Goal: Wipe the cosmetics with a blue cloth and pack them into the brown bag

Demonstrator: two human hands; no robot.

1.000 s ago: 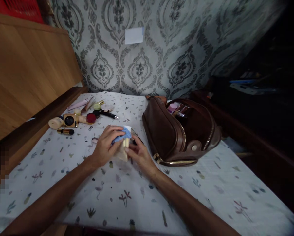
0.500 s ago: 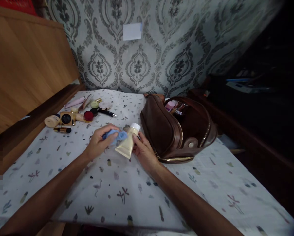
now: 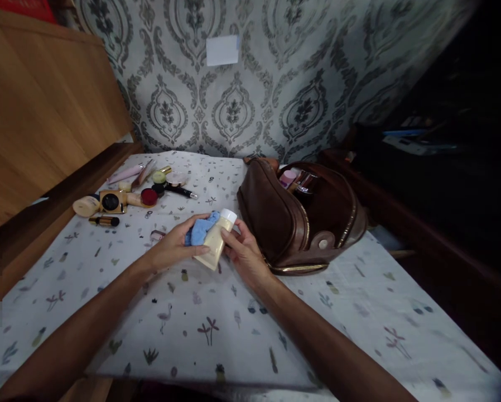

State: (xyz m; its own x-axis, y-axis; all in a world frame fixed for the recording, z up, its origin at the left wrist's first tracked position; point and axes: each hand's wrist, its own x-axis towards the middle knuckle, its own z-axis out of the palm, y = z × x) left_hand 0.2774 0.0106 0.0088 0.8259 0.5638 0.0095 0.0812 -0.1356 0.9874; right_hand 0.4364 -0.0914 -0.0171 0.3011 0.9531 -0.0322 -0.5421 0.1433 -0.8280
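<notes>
A cream-coloured squeeze tube with a white cap is tilted between my two hands, above the patterned cloth. My right hand grips its right side near the cap. In my left hand is a blue cloth, bunched behind and against the tube's left side, with the thumb lying across the tube's lower front. Just right of my right hand stands a brown leather bag, unzipped, with a pink-lidded item and other cosmetics inside.
Several cosmetics lie at the back left, among them a red round compact, a gold square case and a black pen-like tube. A wooden panel borders the left; the patterned wall rises behind.
My left hand has moved lower on the tube, its thumb now over the front. The blue cloth has shifted behind the tube. A small item on the table beside my left wrist has come into view.
</notes>
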